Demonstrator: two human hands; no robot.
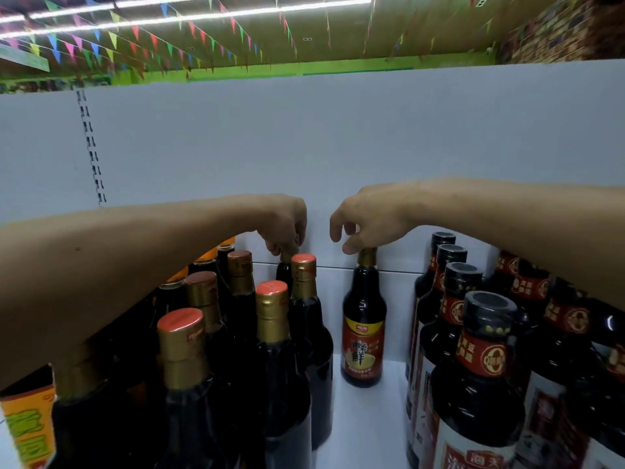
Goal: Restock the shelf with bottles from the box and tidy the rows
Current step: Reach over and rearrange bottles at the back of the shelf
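Head view: one shelf bay seen from above and in front, both forearms reaching to its rear.
Back panel [338, 137]: plain white, upright, with a slotted strip at the left.
Shelf [365, 428]: white deck, with a bare lane running front to back through the middle.
Gold-necked rows [270, 319]: dark bottles with red caps, packed close on the left of the lane; the caps do not sit in straight files.
Black-capped rows [480, 350]: larger dark bottles with red neck bands, right of the lane, in neater files.
Orange carton [27, 431]: lower left corner, only an edge visible; whether it is the stock box cannot be told.
Lone bottle [363, 333]: upright at the back of the lane, near the panel, red label facing out, apart from both blocks.
Rear bottle [284, 270]: behind the hindmost red cap, mostly hidden, only neck and shoulder visible.
Left hand [284, 218]: fingers curled down around the top of the rear bottle.
Right hand [368, 214]: thumb and curled fingers pinch the cap of the lone bottle from above; forefinger lifted loose.
Step in hand: probably seating two bottles at the back, one per hand.
Next move: likely calls for setting both flat, letting go upward without tipping the tall necks, then drawing the lone bottle in line with its kind.
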